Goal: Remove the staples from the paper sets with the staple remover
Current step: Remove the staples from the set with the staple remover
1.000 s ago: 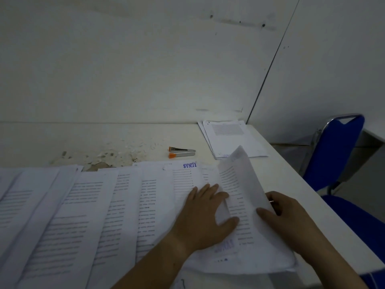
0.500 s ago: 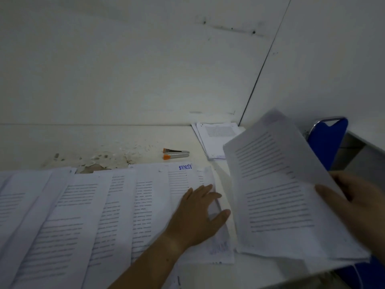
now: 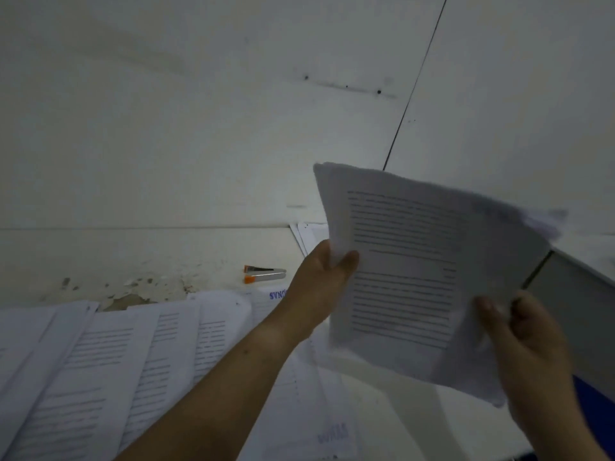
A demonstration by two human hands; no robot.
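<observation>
- Tabletop [image 3: 149, 254]: mostly covered with paper at the front. Easy to lose a page over the near edge if setting things down too close to it.
- Row of spread sheets [image 3: 100, 361]: lying flat on the left, each partly over the next. Could slide and get mixed up if bumped by the left arm [image 3: 233, 371].
- Paper set [image 3: 406, 277]: held up in the air over the right side of the tabletop, tilted, far corner bent and blurry. Could flop, crease or tear, being bendy and held only at two edges.
- Left hand [image 3: 316, 281]: gripping the set's left edge, thumb on the front, other fingers hidden behind. Could drop pages if loosened too soon.
- Right hand [image 3: 529, 341]: pinching the lower right edge, thumb on the printed side. Could rip the pages at the staple if tugged against the other hand.
- Small pile of papers [image 3: 307, 232]: at the back, partly hidden behind the set. Easy to mix up with it.
- Staple remover [image 3: 264, 273]: lying alone on the tabletop near the wall [image 3: 199, 128], well apart from both hands. Cannot be picked up with both hands full; needs one hand freed first.
- Staple: too small to see here. Hard to find in this dim light; could scratch a finger or tear the paper if yanked out fast.
</observation>
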